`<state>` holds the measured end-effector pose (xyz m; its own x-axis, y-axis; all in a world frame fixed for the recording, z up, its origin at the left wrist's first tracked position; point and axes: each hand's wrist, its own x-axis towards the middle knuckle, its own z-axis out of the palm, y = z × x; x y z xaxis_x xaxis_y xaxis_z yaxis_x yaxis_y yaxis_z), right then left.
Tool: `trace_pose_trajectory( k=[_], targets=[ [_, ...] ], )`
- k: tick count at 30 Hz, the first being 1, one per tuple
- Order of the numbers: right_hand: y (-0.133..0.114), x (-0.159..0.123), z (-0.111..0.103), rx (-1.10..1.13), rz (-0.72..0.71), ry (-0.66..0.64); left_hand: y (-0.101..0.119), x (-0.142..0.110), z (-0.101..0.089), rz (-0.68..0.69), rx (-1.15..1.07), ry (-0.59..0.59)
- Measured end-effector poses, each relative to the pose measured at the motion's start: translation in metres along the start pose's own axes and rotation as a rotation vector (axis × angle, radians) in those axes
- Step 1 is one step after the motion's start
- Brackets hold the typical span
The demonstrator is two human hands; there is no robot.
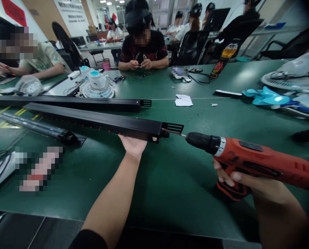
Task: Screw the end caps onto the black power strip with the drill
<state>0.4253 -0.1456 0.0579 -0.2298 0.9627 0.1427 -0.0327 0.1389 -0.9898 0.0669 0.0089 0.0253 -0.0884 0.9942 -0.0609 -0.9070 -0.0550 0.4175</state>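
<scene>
My left hand (134,144) holds a long black rectangular bar (105,119) near its right end, palm underneath. The fingers are hidden by the bar. A slotted black bracket (175,128) sticks out of that end. In my right hand (233,178) is a red cordless drill (263,159), my fingers wrapped round its handle. The drill's bit (183,135) points left at the bar's end, close to the bracket. Whether the bit touches the bar I cannot tell.
A second black bar (92,102) lies behind the first on the green table (170,200). At left is a shorter dark bar (40,125). White fan parts (96,84), paper (183,100), blue fan blades (270,97) and a bottle (222,62) stand farther back. A person (144,45) sits opposite.
</scene>
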Motion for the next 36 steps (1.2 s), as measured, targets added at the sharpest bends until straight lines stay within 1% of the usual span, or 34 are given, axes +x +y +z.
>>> trace_pose_trajectory(
  k=[2,7,14,17,21,25,29,32,36],
  targets=[
    [-0.001,0.0,-0.001,-0.01,0.006,-0.012,0.001,-0.001,0.002,-0.012,0.01,0.01],
    [-0.001,-0.004,-0.005,-0.025,0.095,0.005,0.002,-0.003,0.005,-0.01,0.028,0.025],
    [0.004,-0.006,-0.008,-0.021,0.122,0.031,0.001,-0.003,0.004,-0.023,0.001,0.001],
    [0.001,-0.004,-0.007,-0.045,0.103,0.039,0.003,-0.004,0.008,-0.036,-0.018,0.017],
    [-0.002,0.0,-0.005,-0.04,0.049,-0.006,0.005,-0.008,0.016,-0.06,-0.021,0.061],
    [0.0,0.0,-0.003,-0.01,-0.019,-0.027,0.005,-0.01,0.019,-0.067,-0.033,0.072],
    [0.002,-0.001,-0.003,0.011,-0.006,-0.056,0.005,-0.009,0.019,-0.064,-0.056,0.089],
    [-0.001,-0.002,-0.001,0.003,-0.004,-0.035,0.005,-0.008,0.019,-0.049,-0.069,0.108],
    [-0.007,0.0,0.002,0.01,0.01,-0.025,0.004,-0.008,0.016,-0.045,-0.073,0.06]
  ],
)
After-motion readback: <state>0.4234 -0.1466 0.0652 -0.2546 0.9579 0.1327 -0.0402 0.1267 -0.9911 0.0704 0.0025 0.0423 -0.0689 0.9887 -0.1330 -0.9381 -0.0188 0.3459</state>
